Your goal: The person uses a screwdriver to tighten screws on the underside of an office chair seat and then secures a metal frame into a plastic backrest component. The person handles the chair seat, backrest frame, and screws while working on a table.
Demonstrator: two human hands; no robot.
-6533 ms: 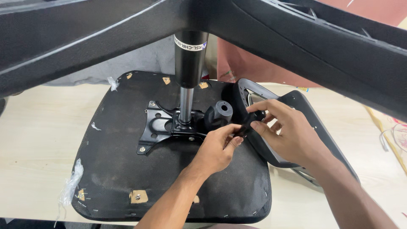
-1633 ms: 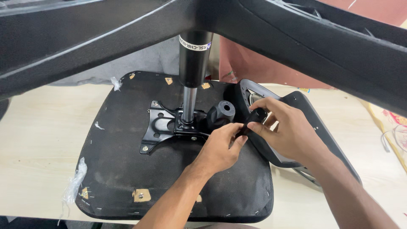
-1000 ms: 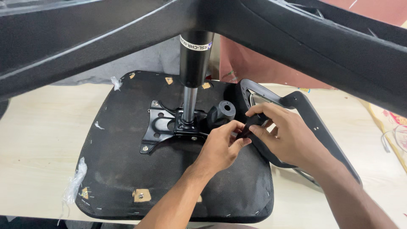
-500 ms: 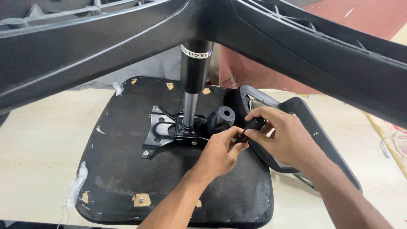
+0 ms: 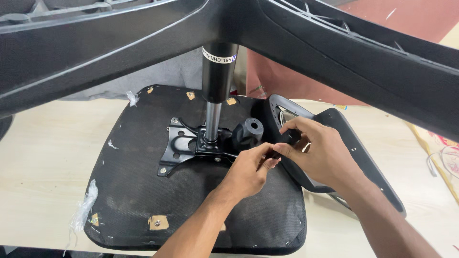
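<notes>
Centrally, the left hand (image 5: pixel 248 167) and right hand (image 5: pixel 318 155) are both pinching a small black lever knob (image 5: pixel 290 137) beside the metal mechanism plate (image 5: pixel 189 145) on the upturned seat base (image 5: pixel 143 191); the plate appears already mounted, with the knob seemingly unfinished.

We cannot make out the small black part (image 5: pixel 288 138) pinched between our left hand (image 5: pixel 248 167) and right hand (image 5: pixel 318 153): our fingers cover most of it, so its shape stays unclear. The chair base arms (image 5: pixel 344 52) run off the top and both side edges. Our right hand hides part of the armrest (image 5: pixel 363 148). The seat underside (image 5: pixel 138 191) is cut at the bottom edge, and our forearms leave the frame there too.
</notes>
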